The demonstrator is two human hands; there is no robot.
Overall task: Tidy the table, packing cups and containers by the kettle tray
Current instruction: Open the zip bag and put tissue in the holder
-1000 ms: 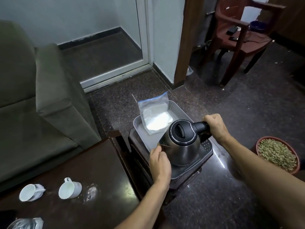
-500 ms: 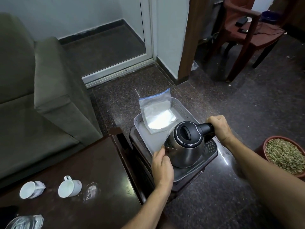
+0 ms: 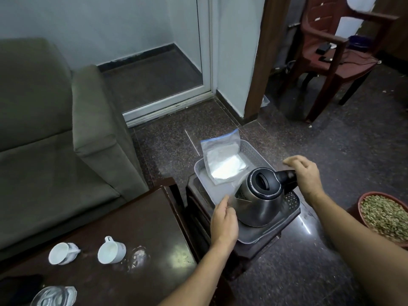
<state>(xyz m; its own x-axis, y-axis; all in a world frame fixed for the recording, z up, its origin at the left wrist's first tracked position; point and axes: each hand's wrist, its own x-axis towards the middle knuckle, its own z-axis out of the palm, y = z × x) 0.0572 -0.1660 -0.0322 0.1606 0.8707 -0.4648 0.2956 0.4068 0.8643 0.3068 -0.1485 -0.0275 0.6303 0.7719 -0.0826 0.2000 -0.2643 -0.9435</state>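
Observation:
A steel kettle (image 3: 259,199) with a black lid stands at the near end of the grey plastic tray (image 3: 254,151), on a small dark stand. My right hand (image 3: 305,175) hovers just off the kettle's black handle with its fingers spread and blurred. My left hand (image 3: 224,219) is at the spout side, with loosely bent fingers by the kettle's wall and gripping nothing. A zip bag of white powder (image 3: 223,162) leans in the tray's far end. Two white cups (image 3: 63,252) (image 3: 111,250) lie on their sides on the dark wooden table (image 3: 136,219). A clear glass container (image 3: 53,297) sits at its near edge.
A green sofa (image 3: 55,129) borders the table on the left. A clay bowl of green seeds (image 3: 384,215) sits on the floor to the right. A brown plastic chair (image 3: 331,51) stands at the back right. A glass door (image 3: 154,51) is behind the tray.
My right hand has let go of the kettle's handle and spread its fingers. The kettle now rests in the tray. My left hand has loosened at the spout side.

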